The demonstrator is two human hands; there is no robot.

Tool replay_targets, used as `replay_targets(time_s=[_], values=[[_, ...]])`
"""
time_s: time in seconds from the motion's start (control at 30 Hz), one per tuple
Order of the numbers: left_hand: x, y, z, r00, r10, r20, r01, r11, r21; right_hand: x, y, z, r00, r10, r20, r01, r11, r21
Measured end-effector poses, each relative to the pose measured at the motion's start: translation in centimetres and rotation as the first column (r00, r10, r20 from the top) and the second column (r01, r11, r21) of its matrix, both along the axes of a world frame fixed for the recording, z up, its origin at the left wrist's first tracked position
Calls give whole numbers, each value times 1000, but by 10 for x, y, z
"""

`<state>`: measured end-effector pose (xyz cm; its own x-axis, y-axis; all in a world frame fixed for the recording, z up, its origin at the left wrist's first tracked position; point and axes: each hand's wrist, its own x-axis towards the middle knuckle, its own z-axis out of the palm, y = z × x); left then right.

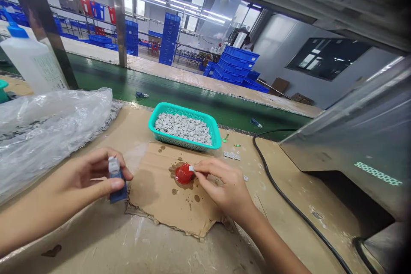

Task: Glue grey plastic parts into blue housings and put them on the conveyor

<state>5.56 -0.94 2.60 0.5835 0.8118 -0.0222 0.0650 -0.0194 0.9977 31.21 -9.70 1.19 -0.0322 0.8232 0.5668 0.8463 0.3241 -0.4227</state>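
We find the left hand (84, 170), grip clamped on a dark-blue, grey-tipped rectangular piece (118, 195). We note the right hand (226, 182) pinching a small pale-grey piece (192, 168) beside a glossy red dome (183, 174) on brown cardboard (154, 201).

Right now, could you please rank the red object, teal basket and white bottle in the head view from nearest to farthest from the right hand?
1. Red object: on the cardboard, just left of the right hand.
2. Teal basket: farther forward, also to the left.
3. White bottle: far left, behind the clear plastic.
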Motion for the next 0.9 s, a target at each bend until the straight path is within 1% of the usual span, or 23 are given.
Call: replay_targets(time_s=[0.07,0.1,0.17,0.23,0.27,0.37,0.43,0.57,0.63,0.7,0.8,0.9], values=[[10,7,2,999,-49,14,51,981,-187,0,0,-1,1000,-4,2,4,1000,5],[15,10,3,997,-61,40,70,958,-280,0,0,-1,1000,-5,3,5,1000,9],[26,15,7,988,-47,147,109,890,-442,1,-1,-1,1000,-2,11,2,1000,16],[38,20,12,961,-45,275,188,832,-521,1,-1,-1,1000,2,19,-3,1000,19],[44,22,14,947,-42,320,216,820,-531,2,-1,-2,1000,3,23,-3,1000,17],[60,25,18,924,-6,383,224,818,-529,3,-1,-2,1000,12,28,-13,1000,17],[65,25,15,911,20,411,219,821,-527,3,-2,-1,999,17,28,-18,1000,22],[62,25,5,916,-9,402,238,819,-522,2,-3,0,1000,20,24,-21,1000,24],[60,25,0,929,-22,370,217,841,-496,2,-3,0,1000,14,28,-14,1000,14],[59,24,-3,946,-28,324,175,883,-436,1,-3,1,1000,4,27,-5,1000,7],[59,22,-7,977,-51,209,110,952,-284,-2,-3,8,1000,-15,7,15,1000,22],[60,21,-8,992,-94,84,106,982,-153,-5,-4,20,999,-42,-26,43,997,63]])
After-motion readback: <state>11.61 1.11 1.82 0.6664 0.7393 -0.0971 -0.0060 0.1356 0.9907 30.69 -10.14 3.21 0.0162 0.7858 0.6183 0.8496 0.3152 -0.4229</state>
